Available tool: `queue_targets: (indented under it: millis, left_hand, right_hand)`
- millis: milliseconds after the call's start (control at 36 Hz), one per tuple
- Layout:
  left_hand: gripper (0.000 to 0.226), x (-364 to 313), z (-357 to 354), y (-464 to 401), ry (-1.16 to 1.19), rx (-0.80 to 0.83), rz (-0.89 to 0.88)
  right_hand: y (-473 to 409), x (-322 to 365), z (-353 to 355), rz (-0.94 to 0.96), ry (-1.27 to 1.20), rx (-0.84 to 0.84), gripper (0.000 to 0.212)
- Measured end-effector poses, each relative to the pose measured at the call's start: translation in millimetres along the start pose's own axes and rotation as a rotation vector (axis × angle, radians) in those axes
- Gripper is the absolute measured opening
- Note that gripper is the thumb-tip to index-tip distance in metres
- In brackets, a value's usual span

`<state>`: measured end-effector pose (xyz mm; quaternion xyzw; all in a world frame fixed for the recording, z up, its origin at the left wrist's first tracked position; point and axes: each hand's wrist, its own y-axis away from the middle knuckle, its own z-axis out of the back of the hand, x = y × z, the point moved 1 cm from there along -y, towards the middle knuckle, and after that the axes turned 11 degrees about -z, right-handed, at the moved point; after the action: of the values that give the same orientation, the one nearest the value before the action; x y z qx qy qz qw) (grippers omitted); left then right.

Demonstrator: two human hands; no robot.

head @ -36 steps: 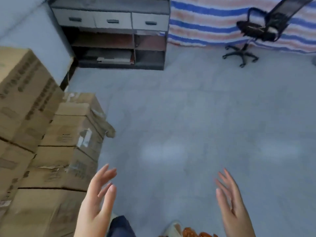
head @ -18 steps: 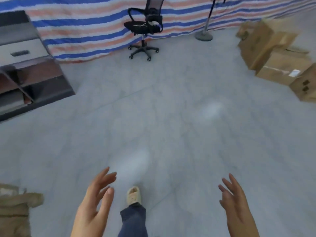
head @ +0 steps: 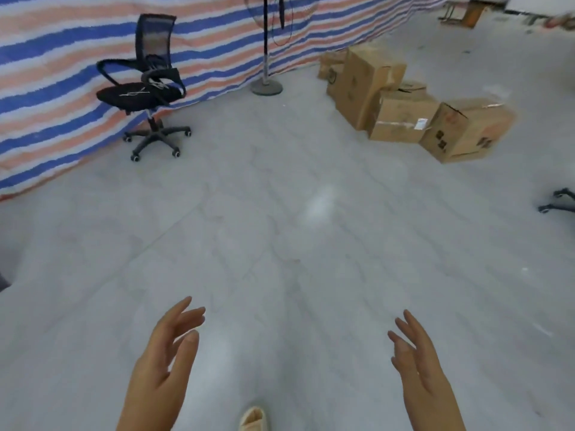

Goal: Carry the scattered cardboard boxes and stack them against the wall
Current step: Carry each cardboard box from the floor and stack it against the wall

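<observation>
Several brown cardboard boxes lie scattered on the grey floor at the upper right: a tall tilted box [head: 365, 85], a lower box with a white label [head: 401, 119] and a box lying on its side [head: 466, 130]. My left hand [head: 161, 365] and my right hand [head: 420, 371] hang at the bottom of the view, palms facing each other, fingers straight and relaxed, holding nothing. Both hands are far from the boxes. The stack by the wall is out of view.
A black office chair [head: 146, 91] stands at the upper left before a striped blue, white and orange tarp [head: 62, 57]. A fan stand [head: 266, 85] rises near the tarp. Another chair's wheeled base [head: 560, 203] shows at the right edge. My slipper [head: 253, 418] is at the bottom.
The view has swung right, away from the stacked boxes and the cabinet, toward the scattered boxes, which now sit nearer the centre. Both hands stay empty and spread.
</observation>
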<state>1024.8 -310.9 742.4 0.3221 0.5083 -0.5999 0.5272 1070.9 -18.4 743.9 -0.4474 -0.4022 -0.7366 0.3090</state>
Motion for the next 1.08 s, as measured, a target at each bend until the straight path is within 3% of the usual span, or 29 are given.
queue_targets:
  millis: [167,389,472,611,778,889,1083]
  left_hand:
    - [0.035,11.9,-35.9,-73.9,0.018,0.124,0.016]
    - [0.034,20.6,-115.1,-170.6,0.022,0.203,0.003]
    - [0.039,25.8,-154.0,-206.9,0.029,0.178,-0.003]
    - [0.038,22.4,-239.3,-268.2,0.073,0.139,-0.015]
    - [0.039,1.0,-342.5,-333.6,0.123,0.202,-0.027]
    - [0.028,-7.2,-389.1,-375.2,0.117,0.242,-0.04]
    - [0.04,12.0,-456.9,-462.4,0.111,0.233,-0.061]
  right_hand:
    - [-43.0,14.0,-1.2,-0.035,-0.005,-0.107,0.036]
    - [-137.9,25.2,21.4,-0.125,-0.033,-0.271,0.044]
    - [-191.9,33.8,35.8,-0.105,-0.04,-0.273,0.036]
    - [-288.9,68.3,81.1,-0.035,-0.061,-0.273,0.044]
    - [-387.6,103.2,131.5,0.016,-0.05,-0.286,0.044]
    - [-440.9,111.3,149.3,0.016,-0.059,-0.3,0.041]
    - [-541.5,111.9,166.0,-0.019,-0.077,-0.319,0.042]
